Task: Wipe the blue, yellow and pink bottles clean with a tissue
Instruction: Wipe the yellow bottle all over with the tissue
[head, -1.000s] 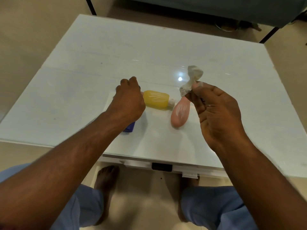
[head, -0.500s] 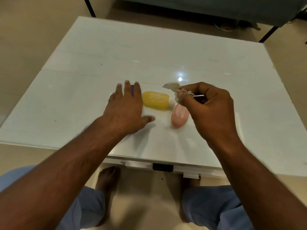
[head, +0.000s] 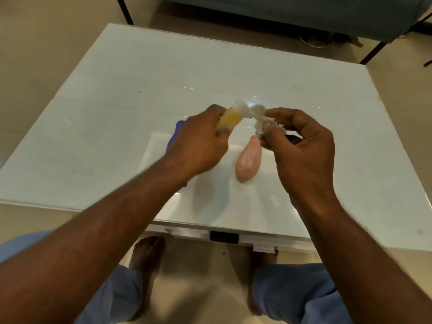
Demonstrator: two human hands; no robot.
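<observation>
My left hand (head: pixel 198 141) grips the yellow bottle (head: pixel 67 118) lifted above the table, its white cap pointing up and to the right. My right hand (head: pixel 301 148) pinches a crumpled white tissue (head: pixel 259 118), and the tissue touches the bottle's cap. The pink bottle (head: pixel 248 160) lies flat on the white table (head: pixel 117 136) below and between my hands. The blue bottle (head: pixel 174 134) lies on the table behind my left hand, mostly hidden by it.
The table's near edge (head: pixel 224 232) runs just above my knees and bare feet. A dark sofa on black legs (head: pixel 304 17) stands beyond the far edge. Beige floor surrounds the table.
My left hand picked the yellow bottle up off the table and raised it. My right hand brought the tissue over to the bottle's cap.
</observation>
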